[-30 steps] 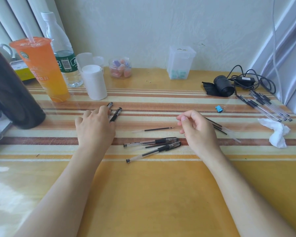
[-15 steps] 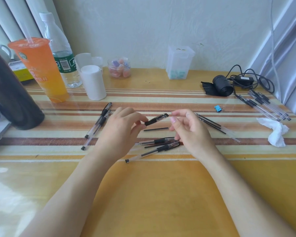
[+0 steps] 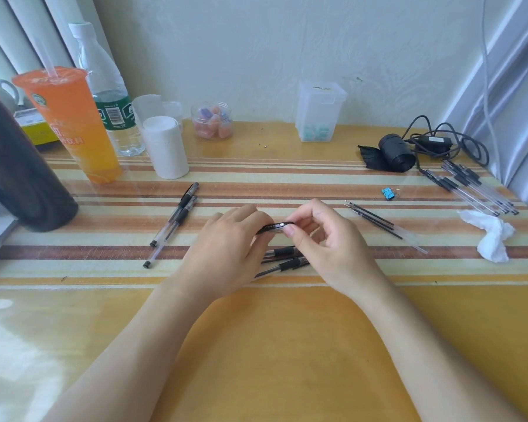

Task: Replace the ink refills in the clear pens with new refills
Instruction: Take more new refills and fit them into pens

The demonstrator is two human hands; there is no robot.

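Observation:
My left hand (image 3: pixel 226 248) and my right hand (image 3: pixel 326 242) meet above the table's middle, both pinching one clear pen (image 3: pixel 274 226) with a black grip; most of its barrel is hidden behind my left hand. Below the hands lie two more clear pens (image 3: pixel 284 258), partly covered. Two pens (image 3: pixel 177 219) rest side by side to the left. Loose black refills (image 3: pixel 375 220) lie to the right, and a bundle of several pens (image 3: pixel 473 190) sits at the far right.
An orange drink cup (image 3: pixel 73 126), water bottle (image 3: pixel 110 99), white container (image 3: pixel 165 147) and dark jug (image 3: pixel 19 169) stand at the back left. A clear box (image 3: pixel 319 115), black roll with cable (image 3: pixel 397 153), blue clip (image 3: pixel 388 193) and crumpled tissue (image 3: pixel 491 236) occupy the right.
My left hand left two pens at the left, swung to the centre and took a pen. Both hands have now closed together on it, nearer each other than half a second ago.

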